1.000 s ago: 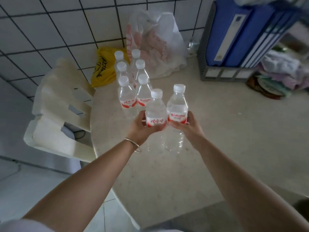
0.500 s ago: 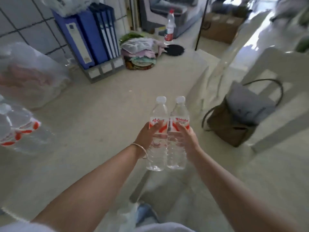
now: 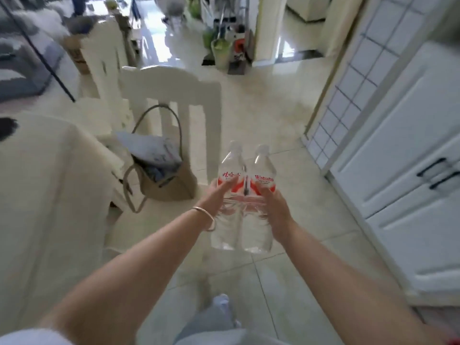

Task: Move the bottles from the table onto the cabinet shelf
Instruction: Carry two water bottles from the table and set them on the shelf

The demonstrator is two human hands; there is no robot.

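Note:
Two clear water bottles with red-and-white labels and white caps are carried side by side, upright, above the tiled floor. My left hand [image 3: 215, 199] grips the left bottle [image 3: 230, 175] at its label. The right bottle [image 3: 262, 176] is held by my right hand [image 3: 276, 207] in the same way. The two bottles touch each other. A white cabinet [image 3: 408, 155] with black door handles stands at the right, doors closed. The beige table [image 3: 49, 185] is at the left; the other bottles are out of view.
A white chair [image 3: 171, 95] stands ahead on the left with a brown tote bag [image 3: 164, 180] on its seat. A second white chair is behind it. A tiled partition [image 3: 348, 90] runs along the right. Open floor stretches ahead toward a doorway with plants.
My view has swung right, away from the table and toward the cabinet side. Both hands still carry the two bottles, which now hang over the floor instead of the tabletop.

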